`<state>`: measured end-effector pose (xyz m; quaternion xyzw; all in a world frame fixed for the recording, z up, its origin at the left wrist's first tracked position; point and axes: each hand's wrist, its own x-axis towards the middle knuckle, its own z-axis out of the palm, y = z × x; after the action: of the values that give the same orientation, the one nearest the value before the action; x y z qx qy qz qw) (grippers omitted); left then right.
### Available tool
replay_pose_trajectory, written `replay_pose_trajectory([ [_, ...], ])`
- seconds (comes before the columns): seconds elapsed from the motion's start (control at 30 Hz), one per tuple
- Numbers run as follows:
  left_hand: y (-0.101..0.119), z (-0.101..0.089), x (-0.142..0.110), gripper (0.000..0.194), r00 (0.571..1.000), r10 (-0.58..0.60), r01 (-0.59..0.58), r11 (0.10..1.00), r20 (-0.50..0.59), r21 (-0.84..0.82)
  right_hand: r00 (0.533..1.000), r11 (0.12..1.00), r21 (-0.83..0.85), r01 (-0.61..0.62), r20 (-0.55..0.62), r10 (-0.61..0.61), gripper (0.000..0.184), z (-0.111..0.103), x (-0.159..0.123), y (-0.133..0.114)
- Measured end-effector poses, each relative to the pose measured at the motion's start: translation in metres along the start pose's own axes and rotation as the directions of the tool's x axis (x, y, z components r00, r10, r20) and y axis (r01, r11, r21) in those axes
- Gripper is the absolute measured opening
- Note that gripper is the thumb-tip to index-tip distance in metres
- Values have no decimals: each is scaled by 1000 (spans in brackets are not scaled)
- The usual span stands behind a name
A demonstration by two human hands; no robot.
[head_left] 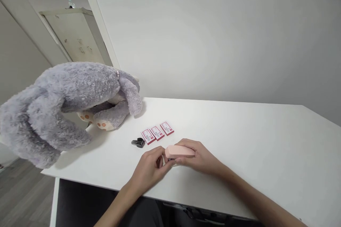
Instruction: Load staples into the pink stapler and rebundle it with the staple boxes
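A pale pink stapler (179, 151) is held just above the white table, its blunt end pointing left. My right hand (201, 158) is closed round its right part, thumb in front and fingers over the back. At the stapler's left end, my left hand (153, 163) has its thumb and fingers bent together, touching the underside. A bit of metal shows there; whether the left fingers hold anything else is hidden. Beyond my left hand lie three small red-and-white boxes (157, 133) in a slanted row. Beside them lies a black staple remover (138, 142).
A large grey plush toy (80, 81) slumps over the left end of the white table (253, 142). The wall (213, 35) rises behind the table. A metal cabinet (71, 35) stands past the wall's edge at the back left. The table's front edge runs below my forearms.
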<state>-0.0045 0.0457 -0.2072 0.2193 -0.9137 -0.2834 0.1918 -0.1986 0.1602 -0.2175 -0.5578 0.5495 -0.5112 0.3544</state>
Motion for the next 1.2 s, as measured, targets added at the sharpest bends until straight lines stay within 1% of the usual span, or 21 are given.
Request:
replay_pose_trajectory([
  [0.17,1,0,0,45,1000,-9,9,1000,24,6,999,998,59,-22,33,20,29,-2,-1,-2],
  [0.3,3,-1,0,42,1000,6,-6,1000,14,12,998,989,140,-48,55,40,33,-3,0,-2],
  [0.37,3,-1,0,39,1000,16,-16,1000,9,23,996,982,174,-69,69,58,35,-3,-1,-2],
  [0.47,3,0,-2,32,999,40,-39,998,-4,44,993,972,214,-93,88,76,32,-3,-1,-5],
  [0.57,3,2,-3,28,995,102,-101,991,-10,87,991,958,271,-100,118,70,30,-4,-3,-7],
  [0.63,2,2,-4,26,988,152,-151,981,1,120,987,941,320,-112,143,69,32,-5,-3,-7],
  [0.73,1,3,-6,24,979,202,-199,967,-1,158,983,916,377,-140,161,84,42,-7,-2,-8],
  [0.83,2,3,-8,18,958,284,-273,937,-24,217,982,925,348,-152,157,102,58,-8,-2,-9],
  [0.9,3,4,-8,16,936,353,-337,903,-13,266,983,936,320,-149,152,105,64,-8,-2,-10],
  [1.03,5,4,-7,17,903,428,-415,855,31,311,981,931,331,-154,167,103,62,-8,-3,-10],
  [1.1,5,4,-6,19,899,437,-424,847,35,320,977,916,368,-160,188,96,59,-8,-3,-9],
  [1.2,6,4,-5,17,893,450,-434,844,24,317,974,879,454,-146,220,48,54,-7,-3,-7],
])
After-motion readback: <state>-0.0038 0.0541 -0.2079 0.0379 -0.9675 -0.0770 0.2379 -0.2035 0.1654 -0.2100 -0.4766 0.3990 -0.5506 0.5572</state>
